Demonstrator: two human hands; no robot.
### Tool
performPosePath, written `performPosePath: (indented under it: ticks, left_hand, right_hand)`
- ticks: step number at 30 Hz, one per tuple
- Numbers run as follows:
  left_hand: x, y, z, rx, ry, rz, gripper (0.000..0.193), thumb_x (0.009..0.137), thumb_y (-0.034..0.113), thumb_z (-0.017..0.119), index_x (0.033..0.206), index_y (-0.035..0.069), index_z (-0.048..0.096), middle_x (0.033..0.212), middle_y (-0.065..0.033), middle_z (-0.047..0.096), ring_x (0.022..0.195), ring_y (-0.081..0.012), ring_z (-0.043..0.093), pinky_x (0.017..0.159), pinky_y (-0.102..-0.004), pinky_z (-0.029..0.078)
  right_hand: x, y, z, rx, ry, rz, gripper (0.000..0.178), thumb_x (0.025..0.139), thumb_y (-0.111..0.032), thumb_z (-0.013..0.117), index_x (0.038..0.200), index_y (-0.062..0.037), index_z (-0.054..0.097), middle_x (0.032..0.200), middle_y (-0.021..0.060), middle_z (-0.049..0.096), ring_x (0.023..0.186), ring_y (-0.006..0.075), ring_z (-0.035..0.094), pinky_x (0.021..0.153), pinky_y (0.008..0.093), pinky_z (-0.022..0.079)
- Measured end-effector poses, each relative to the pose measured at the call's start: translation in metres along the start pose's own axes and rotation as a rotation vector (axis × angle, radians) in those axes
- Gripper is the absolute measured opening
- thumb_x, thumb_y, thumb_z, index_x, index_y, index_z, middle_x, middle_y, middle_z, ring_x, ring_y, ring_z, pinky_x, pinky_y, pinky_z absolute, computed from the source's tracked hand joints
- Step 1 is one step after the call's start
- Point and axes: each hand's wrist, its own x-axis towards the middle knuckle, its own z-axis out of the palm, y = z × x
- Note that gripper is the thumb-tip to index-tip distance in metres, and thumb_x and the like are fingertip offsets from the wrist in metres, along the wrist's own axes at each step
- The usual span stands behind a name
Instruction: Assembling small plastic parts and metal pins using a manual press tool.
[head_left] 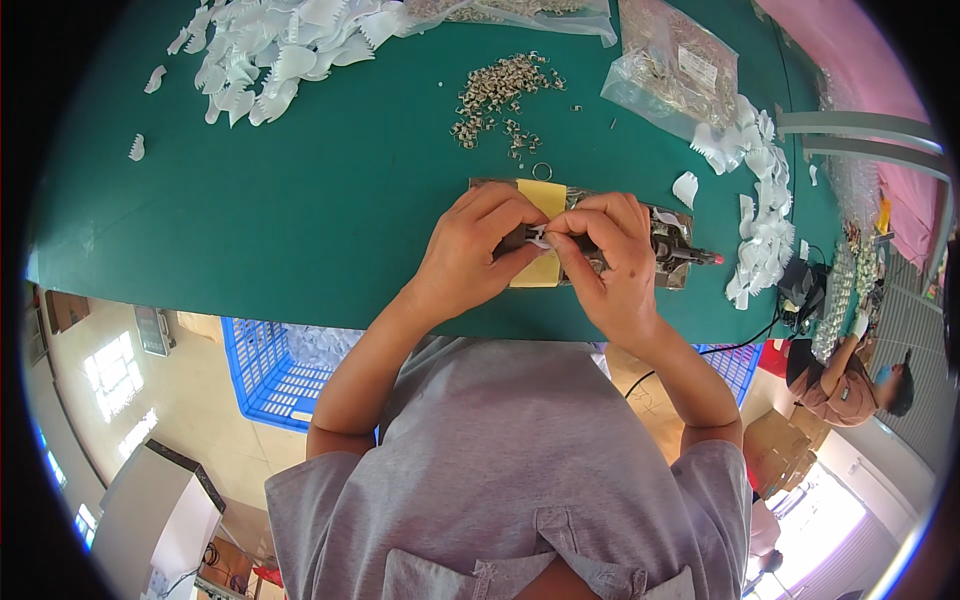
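My left hand [462,250] is closed, its thumb and fingertips pinching a small white plastic piece [540,238]. My right hand [618,262] meets it from the other side, thumb and forefinger pressed together at the same piece. Fingers cover most of the piece, and whether a small metal part sits there too cannot be made out. Both hands are over a metal fixture [480,184] with a yellow strip [540,196] across it. A toggle clamp [690,254] with a red tip sticks out to the right of my right hand.
Beyond the fixture lie a metal ring [542,172] and a pile of small metal springs [500,88]. White toothed plastic pieces [290,60] heap at the far left; more [765,215] lie at right, beside a clear bag [675,65]. A blue crate [265,375] stands below the green table [250,230].
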Motion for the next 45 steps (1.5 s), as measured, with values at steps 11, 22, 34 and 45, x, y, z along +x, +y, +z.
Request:
performPosePath:
  ticks: [11, 22, 34, 45]
  left_hand:
    - [0.000, -0.002, 0.002, 0.037, 0.019, -0.008, 0.028, 0.074, 0.007, 0.088, 0.095, 0.007, 0.069, 0.093, -0.0062, 0.064, 0.085, -0.0283, 0.063, 0.074, -0.0395, 0.052]
    - [-0.001, -0.003, 0.004, -0.008, 0.041, -0.061, 0.026, 0.075, 0.006, 0.088, 0.096, 0.006, 0.072, 0.091, -0.0057, 0.063, 0.081, -0.0254, 0.062, 0.073, -0.0372, 0.050]
    - [0.002, -0.004, 0.005, 0.029, -0.001, 0.014, 0.023, 0.081, -0.003, 0.087, 0.100, 0.002, 0.075, 0.098, -0.0048, 0.069, 0.084, -0.0130, 0.065, 0.070, -0.0259, 0.051]
    - [-0.003, -0.004, 0.006, 0.002, 0.010, 0.004, 0.026, 0.081, -0.004, 0.086, 0.103, 0.002, 0.075, 0.103, -0.0051, 0.069, 0.091, -0.0131, 0.066, 0.073, -0.0244, 0.051]
  right_hand:
    - [0.034, 0.001, -0.019, 0.128, -0.322, 0.249, 0.011, 0.080, -0.008, 0.079, 0.087, -0.0089, 0.070, 0.085, 0.0042, 0.071, 0.084, 0.0241, 0.066, 0.078, 0.0386, 0.051]
    - [0.012, 0.042, -0.078, 0.119, 0.050, 0.315, 0.013, 0.099, -0.012, 0.070, 0.108, -0.0032, 0.074, 0.096, 0.0055, 0.075, 0.089, 0.0131, 0.072, 0.084, 0.0283, 0.056]
    - [-0.081, 0.154, -0.149, 0.784, 0.551, 0.490, 0.042, 0.113, -0.031, 0.050, 0.080, -0.0052, 0.054, 0.071, -0.0005, 0.042, 0.064, 0.0131, 0.037, 0.066, 0.0313, 0.039]
    - [-0.054, 0.112, -0.144, 0.794, 0.580, 0.352, 0.049, 0.115, -0.040, 0.045, 0.093, -0.0009, 0.063, 0.073, 0.0059, 0.057, 0.070, 0.0158, 0.052, 0.075, 0.0361, 0.048]
